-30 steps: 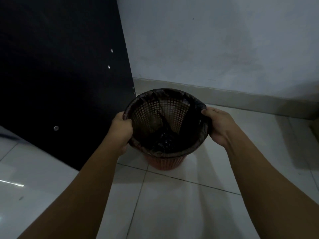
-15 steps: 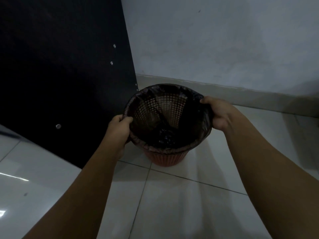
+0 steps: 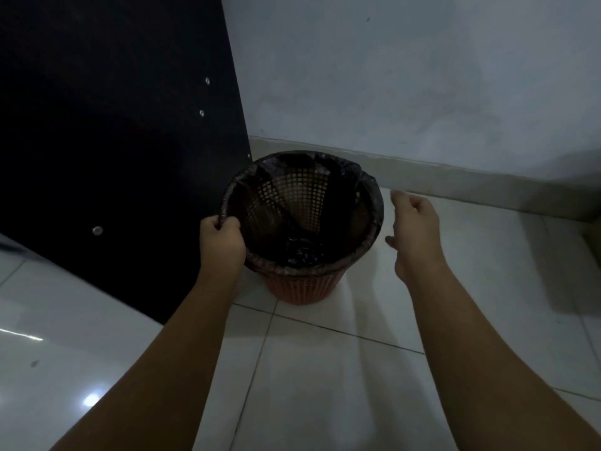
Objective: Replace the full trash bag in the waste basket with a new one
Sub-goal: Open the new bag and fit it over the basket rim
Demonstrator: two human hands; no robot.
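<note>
An orange mesh waste basket [image 3: 300, 289] stands on the tiled floor by a dark panel. A black trash bag [image 3: 369, 190] lines it, its edge folded over the rim, and its loose bottom is bunched up deep inside. The mesh shows through on the far inner wall. My left hand [image 3: 221, 244] grips the bag's edge at the rim's left side. My right hand [image 3: 414, 234] hovers just right of the rim, fingers loosely curled, holding nothing and apart from the basket.
A tall black panel [image 3: 113, 141] leans at the left, right beside the basket. A pale wall [image 3: 422, 76] with a skirting strip [image 3: 455, 177] runs behind. White glossy floor tiles [image 3: 325, 385] spread in front and to the right.
My right hand has let go of the bag's edge on the right and moved a little away from the rim. My left hand keeps its grip.
</note>
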